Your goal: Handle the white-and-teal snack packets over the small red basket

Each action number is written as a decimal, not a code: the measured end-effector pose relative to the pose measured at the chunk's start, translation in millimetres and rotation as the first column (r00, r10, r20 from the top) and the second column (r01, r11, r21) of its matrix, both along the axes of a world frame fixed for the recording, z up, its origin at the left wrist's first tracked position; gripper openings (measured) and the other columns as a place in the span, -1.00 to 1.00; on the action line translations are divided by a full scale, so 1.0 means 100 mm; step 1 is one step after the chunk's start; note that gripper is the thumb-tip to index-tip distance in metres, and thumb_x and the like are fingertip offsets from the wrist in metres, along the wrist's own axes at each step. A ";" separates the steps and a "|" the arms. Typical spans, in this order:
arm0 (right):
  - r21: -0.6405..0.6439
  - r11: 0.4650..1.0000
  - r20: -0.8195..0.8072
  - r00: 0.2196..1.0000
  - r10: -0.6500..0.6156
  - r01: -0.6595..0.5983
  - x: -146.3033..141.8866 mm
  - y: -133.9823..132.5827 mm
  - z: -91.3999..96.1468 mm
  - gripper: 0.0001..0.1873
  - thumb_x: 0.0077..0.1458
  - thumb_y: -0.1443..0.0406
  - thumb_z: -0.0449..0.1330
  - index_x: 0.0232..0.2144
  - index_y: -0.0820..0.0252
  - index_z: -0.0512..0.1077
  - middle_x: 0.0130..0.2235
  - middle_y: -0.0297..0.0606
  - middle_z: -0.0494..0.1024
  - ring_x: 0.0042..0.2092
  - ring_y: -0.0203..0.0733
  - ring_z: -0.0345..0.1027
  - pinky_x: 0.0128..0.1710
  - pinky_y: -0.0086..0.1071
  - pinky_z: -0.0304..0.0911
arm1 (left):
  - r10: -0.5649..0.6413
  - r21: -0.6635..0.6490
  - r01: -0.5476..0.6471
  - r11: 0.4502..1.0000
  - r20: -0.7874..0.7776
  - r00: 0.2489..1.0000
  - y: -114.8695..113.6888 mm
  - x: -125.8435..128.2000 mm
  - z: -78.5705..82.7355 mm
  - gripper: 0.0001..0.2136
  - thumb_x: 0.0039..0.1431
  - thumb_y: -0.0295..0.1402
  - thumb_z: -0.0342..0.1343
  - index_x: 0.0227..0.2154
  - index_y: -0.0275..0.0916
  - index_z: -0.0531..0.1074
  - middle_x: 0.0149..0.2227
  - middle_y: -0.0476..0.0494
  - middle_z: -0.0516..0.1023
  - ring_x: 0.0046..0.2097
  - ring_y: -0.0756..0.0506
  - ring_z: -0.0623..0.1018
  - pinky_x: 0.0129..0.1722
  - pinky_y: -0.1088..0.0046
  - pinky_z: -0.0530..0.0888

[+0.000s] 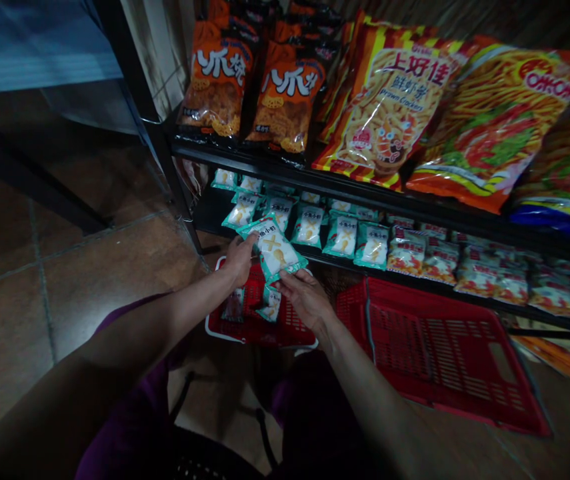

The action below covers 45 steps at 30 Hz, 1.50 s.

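Note:
Both of my hands hold a stack of small teal-and-white snack packets (275,250) in front of the lower shelf. My left hand (239,259) grips the stack's left edge, fingers closed. My right hand (305,295) supports it from below at the right, fingers curled under. Beneath the hands lies a small red basket with a white rim (265,328) holding a teal packet (271,305) and a dark one (233,307). More teal packets (309,225) stand in rows on the lower shelf just beyond.
A larger red basket (439,353) lies tilted on the floor at the right. The black shelf rail (365,193) carries big orange and yellow snack bags (389,100) above. Red-and-white packets (465,260) line the lower shelf rightward. Brown tiled floor (65,267) spreads to the left.

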State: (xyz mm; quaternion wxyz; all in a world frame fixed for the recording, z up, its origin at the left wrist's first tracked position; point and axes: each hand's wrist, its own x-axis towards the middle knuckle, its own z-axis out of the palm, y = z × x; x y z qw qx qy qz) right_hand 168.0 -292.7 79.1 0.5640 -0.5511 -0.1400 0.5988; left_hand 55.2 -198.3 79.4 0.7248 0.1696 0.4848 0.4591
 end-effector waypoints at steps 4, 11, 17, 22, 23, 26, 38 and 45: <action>0.046 0.999 0.024 1.000 -0.010 0.009 -0.06 0.00 0.07 -0.70 -0.38 0.24 0.47 -0.60 0.13 0.41 -0.50 -0.46 0.50 -0.40 -0.37 0.36 -0.27 -0.38 0.35 | 0.012 -0.088 -0.012 0.996 -0.003 1.000 0.01 0.00 0.02 -0.86 0.08 -0.32 0.14 -0.34 -0.28 0.41 -0.39 -0.08 0.54 -0.40 -0.03 0.53 -0.27 0.35 0.50; 0.053 0.999 0.031 1.000 0.001 -0.003 -0.09 -0.01 0.16 -0.67 -0.42 0.22 0.49 -0.66 0.16 0.40 -0.57 -0.47 0.45 -0.46 -0.37 0.34 -0.34 -0.39 0.32 | -0.027 -0.140 0.037 0.990 0.070 0.997 0.01 -0.01 -0.08 -0.80 0.08 -0.29 0.16 -0.27 -0.28 0.44 -0.29 -0.16 0.58 -0.31 -0.09 0.57 -0.22 0.30 0.52; 0.053 0.998 0.055 0.998 -0.015 0.012 -0.12 -0.02 0.19 -0.64 -0.45 0.20 0.49 -0.68 0.19 0.38 -0.59 -0.44 0.47 -0.48 -0.36 0.38 -0.40 -0.43 0.32 | -0.086 -0.182 0.126 0.975 0.212 0.973 0.02 -0.01 -0.10 -0.76 0.13 -0.27 0.10 -0.19 -0.31 0.44 -0.23 -0.22 0.59 -0.21 -0.13 0.58 -0.15 0.31 0.51; 0.068 0.995 0.048 0.996 -0.072 0.068 -0.11 0.00 0.18 -0.63 -0.49 0.21 0.50 -0.68 0.20 0.39 -0.59 -0.45 0.48 -0.51 -0.37 0.38 -0.41 -0.45 0.32 | -0.198 -0.147 0.225 0.963 0.178 0.964 -0.04 -0.05 0.02 -0.69 0.15 -0.16 0.08 -0.16 -0.29 0.44 -0.25 -0.22 0.59 -0.22 -0.14 0.58 -0.23 0.33 0.52; 0.068 0.995 0.052 0.996 -0.076 0.072 -0.10 0.01 0.17 -0.63 -0.50 0.21 0.50 -0.68 0.20 0.39 -0.60 -0.45 0.48 -0.51 -0.36 0.39 -0.41 -0.45 0.32 | -0.226 -0.134 0.249 0.959 0.166 0.960 -0.06 -0.06 0.04 -0.69 0.14 -0.16 0.10 -0.18 -0.29 0.44 -0.26 -0.21 0.59 -0.23 -0.13 0.57 -0.24 0.35 0.51; 0.056 0.997 0.080 0.995 -0.064 0.059 -0.09 0.01 0.13 -0.63 -0.48 0.19 0.50 -0.68 0.20 0.40 -0.59 -0.44 0.49 -0.51 -0.37 0.39 -0.41 -0.45 0.32 | -0.266 -0.079 0.282 0.956 0.167 0.949 -0.09 -0.07 0.07 -0.75 0.07 -0.24 0.19 -0.24 -0.28 0.46 -0.28 -0.20 0.59 -0.24 -0.12 0.57 -0.25 0.37 0.50; 0.119 0.981 0.160 0.972 -0.170 0.152 -0.03 0.03 0.10 -0.65 -0.34 0.14 0.43 -0.46 0.14 0.48 -0.48 -0.44 0.51 -0.46 -0.40 0.34 -0.41 -0.46 0.30 | -0.161 0.050 0.155 0.987 0.154 0.975 -0.10 -0.06 0.07 -0.73 -0.10 -0.38 0.29 -0.29 -0.28 0.44 -0.29 -0.15 0.59 -0.27 -0.11 0.56 -0.17 0.29 0.49; 0.178 0.982 0.150 0.985 -0.086 0.059 -0.04 -0.01 0.12 -0.72 -0.25 0.17 0.41 -0.43 0.10 0.46 -0.44 -0.44 0.51 -0.42 -0.37 0.33 -0.37 -0.44 0.29 | -0.169 0.064 0.158 0.985 0.224 0.960 -0.09 -0.06 0.05 -0.74 -0.13 -0.34 0.29 -0.34 -0.25 0.41 -0.38 -0.11 0.57 -0.28 -0.12 0.57 -0.16 0.28 0.48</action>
